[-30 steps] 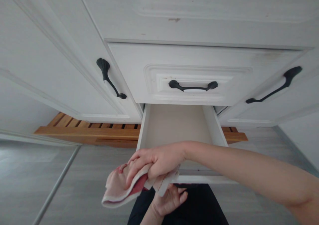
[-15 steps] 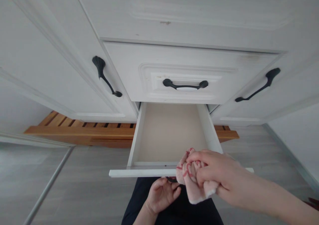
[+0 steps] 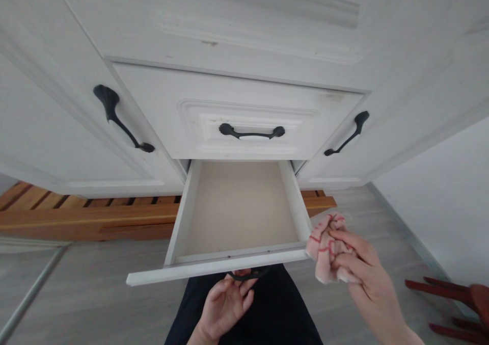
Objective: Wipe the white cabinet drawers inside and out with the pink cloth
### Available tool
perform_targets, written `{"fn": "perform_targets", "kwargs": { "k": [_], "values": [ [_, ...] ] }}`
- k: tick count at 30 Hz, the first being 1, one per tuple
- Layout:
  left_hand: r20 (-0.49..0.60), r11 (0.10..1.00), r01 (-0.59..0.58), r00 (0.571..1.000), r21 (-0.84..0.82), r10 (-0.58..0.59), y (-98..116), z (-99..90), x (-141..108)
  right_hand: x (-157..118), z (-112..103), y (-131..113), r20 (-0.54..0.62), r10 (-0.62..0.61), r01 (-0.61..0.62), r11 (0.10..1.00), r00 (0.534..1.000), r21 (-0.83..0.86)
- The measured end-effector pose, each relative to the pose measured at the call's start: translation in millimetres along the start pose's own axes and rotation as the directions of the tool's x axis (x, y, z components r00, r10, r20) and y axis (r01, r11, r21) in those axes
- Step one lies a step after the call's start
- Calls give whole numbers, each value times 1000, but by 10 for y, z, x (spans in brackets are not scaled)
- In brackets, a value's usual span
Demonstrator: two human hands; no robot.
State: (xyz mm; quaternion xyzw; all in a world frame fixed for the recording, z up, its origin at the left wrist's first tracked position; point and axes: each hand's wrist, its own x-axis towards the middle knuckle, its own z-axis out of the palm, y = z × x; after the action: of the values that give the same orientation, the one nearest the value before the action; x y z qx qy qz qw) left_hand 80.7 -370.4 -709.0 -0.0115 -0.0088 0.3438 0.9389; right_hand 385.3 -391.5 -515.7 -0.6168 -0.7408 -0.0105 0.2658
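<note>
Gripping a bunched cloth [image 3: 325, 248] in right hand [image 3: 367, 279] beside open drawer [image 3: 214, 268]; left hand [image 3: 225, 307] probably curling on its handle [image 3: 248, 275] underneath

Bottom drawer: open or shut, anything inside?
Open and empty. The bottom drawer is pulled out, bare floor showing; left hand is at its front handle.

grey floor [image 3: 95, 294], wooden slatted platform [image 3: 87, 217]

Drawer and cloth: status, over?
Left hand fingers on the handle under the open drawer. Right hand grips bunched cloth by drawer's right front corner. Drawer interior bare, nothing blocking.
</note>
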Motion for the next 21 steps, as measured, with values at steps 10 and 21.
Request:
{"fn": "perform_targets", "kwargs": {
  "k": [10,21],
  "values": [
    [-19,996,-80,997,44,81,-20,375,-84,-538,-54,195,-275,93,-138,979,957,-148],
    [-503,961,-236,819,143,276,109,700,375,-200,675,-344,-312,196,-215,976,930,-26]
  ]
}}
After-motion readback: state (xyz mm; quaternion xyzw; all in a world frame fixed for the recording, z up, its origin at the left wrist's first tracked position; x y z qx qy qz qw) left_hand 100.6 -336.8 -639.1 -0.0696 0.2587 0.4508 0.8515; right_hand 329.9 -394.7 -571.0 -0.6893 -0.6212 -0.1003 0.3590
